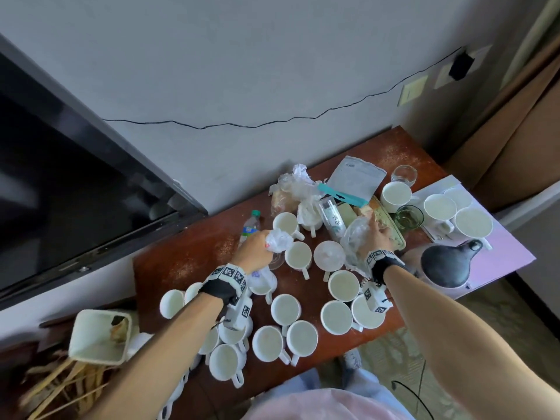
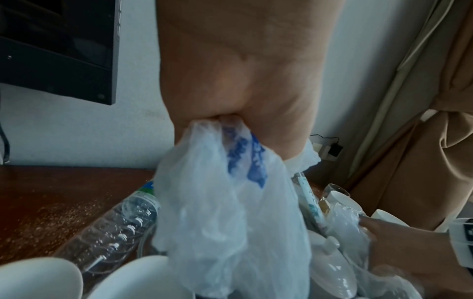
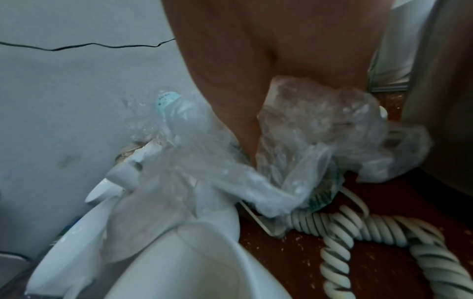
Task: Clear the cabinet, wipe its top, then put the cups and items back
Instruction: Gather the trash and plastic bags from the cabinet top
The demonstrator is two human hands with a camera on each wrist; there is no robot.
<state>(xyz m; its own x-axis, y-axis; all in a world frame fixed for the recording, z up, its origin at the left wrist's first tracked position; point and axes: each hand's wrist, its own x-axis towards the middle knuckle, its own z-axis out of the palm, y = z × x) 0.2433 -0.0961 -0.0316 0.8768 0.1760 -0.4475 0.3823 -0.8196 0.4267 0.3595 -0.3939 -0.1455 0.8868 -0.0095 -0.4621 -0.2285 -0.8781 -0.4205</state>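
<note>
head view — left hand (image 1: 253, 248) grips bag (image 1: 280, 239), right hand (image 1: 377, 234) wrap (image 1: 356, 234).

left fingers (image 2: 225, 121) hidden by bag (image 2: 217, 202)

A lived-in room — wall television (image 1: 60, 177), curtain (image 1: 515, 131), cluttered cabinet (image 1: 188, 262)

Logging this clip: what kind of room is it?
Probably a hotel room or office lounge. A wall-mounted TV hangs beside a wooden cabinet crowded with matching white cups, with a curtain alongside.
</note>
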